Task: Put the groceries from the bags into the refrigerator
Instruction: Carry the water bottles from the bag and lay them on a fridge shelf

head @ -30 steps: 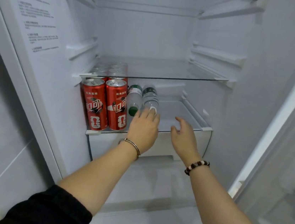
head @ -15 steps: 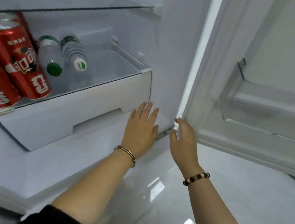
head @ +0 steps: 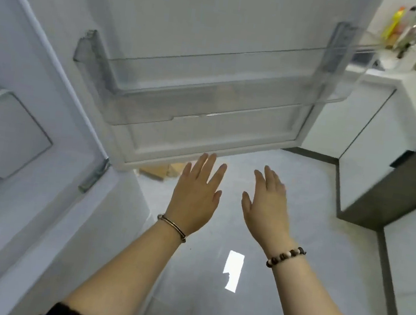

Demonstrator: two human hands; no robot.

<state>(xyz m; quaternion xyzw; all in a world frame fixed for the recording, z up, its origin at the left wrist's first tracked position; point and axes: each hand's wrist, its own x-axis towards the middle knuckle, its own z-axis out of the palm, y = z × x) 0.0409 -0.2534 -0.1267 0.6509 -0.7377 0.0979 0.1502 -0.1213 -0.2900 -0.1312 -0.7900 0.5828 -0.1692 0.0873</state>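
Observation:
The refrigerator's open door (head: 218, 22) fills the upper middle of the head view, with a clear plastic door bin (head: 210, 84) that holds nothing. The refrigerator body (head: 10, 112) shows at the left edge. My left hand (head: 194, 197) and my right hand (head: 267, 209) hover side by side over the floor, just below the door's lower edge, fingers straight and spread, holding nothing. A brown paper bag (head: 160, 171) peeks out under the door's bottom edge, mostly hidden. The cans and bottles on the shelf are out of view.
Glossy grey floor tiles (head: 295, 246) lie under my hands. A white and dark counter cabinet (head: 387, 142) stands at the right, with blurred bottles and utensils (head: 411, 33) on top at the far right corner.
The view has swung right from the shelf with cans and bottles to the open door and floor. Both hands have drawn out of the refrigerator and stayed open and empty.

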